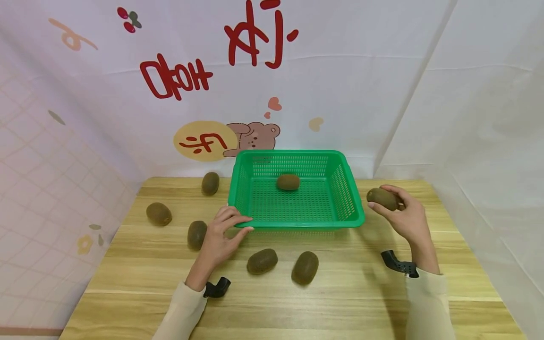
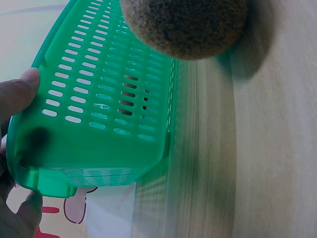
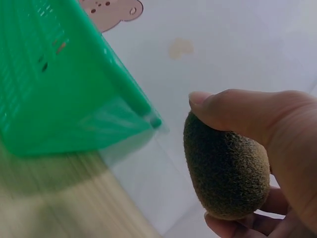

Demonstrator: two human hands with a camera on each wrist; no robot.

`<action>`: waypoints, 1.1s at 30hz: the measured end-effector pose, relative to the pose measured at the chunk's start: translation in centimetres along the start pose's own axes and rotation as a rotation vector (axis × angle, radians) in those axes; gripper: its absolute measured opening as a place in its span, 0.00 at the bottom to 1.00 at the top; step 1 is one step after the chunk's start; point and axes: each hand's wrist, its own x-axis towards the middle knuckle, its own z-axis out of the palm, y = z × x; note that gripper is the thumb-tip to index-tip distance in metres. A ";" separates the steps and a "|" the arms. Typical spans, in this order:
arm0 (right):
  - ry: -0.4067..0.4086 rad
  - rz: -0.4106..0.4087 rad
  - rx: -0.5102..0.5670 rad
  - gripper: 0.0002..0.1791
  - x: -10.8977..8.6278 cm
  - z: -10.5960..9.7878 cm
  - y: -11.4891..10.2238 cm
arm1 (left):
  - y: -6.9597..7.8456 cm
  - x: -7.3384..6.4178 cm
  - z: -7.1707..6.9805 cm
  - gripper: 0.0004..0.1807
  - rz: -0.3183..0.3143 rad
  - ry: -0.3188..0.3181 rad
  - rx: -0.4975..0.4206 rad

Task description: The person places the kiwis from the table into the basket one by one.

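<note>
A green plastic basket (image 1: 297,225) stands at the back of the wooden table, with one brown kiwi (image 1: 288,182) lying inside it. My left hand (image 1: 221,233) grips the basket's front left corner, thumb and fingers over the rim (image 2: 25,124). To the right of the basket, my right hand (image 1: 408,215) holds another kiwi (image 1: 381,199) between thumb and fingers, raised above the table. In the right wrist view that held kiwi (image 3: 225,168) is apart from the basket wall (image 3: 74,114).
Two kiwis (image 1: 262,261) (image 1: 305,267) lie in front of the basket. Left of it are three more: one kiwi (image 1: 210,183) at the back, one kiwi (image 1: 159,214) further left, one kiwi (image 1: 197,235) beside my left hand. A printed white cloth (image 1: 340,94) hangs behind the table (image 1: 297,311).
</note>
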 end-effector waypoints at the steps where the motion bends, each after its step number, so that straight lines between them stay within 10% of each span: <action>1: 0.007 -0.007 0.007 0.39 0.0 0.1 -0.2 | 0.0 0.0 0.0 0.14 0.002 0.001 0.000; 33: -0.007 -0.340 0.025 0.33 -0.5 4.4 -5.5 | -0.3 0.0 0.2 0.13 0.009 0.010 -0.013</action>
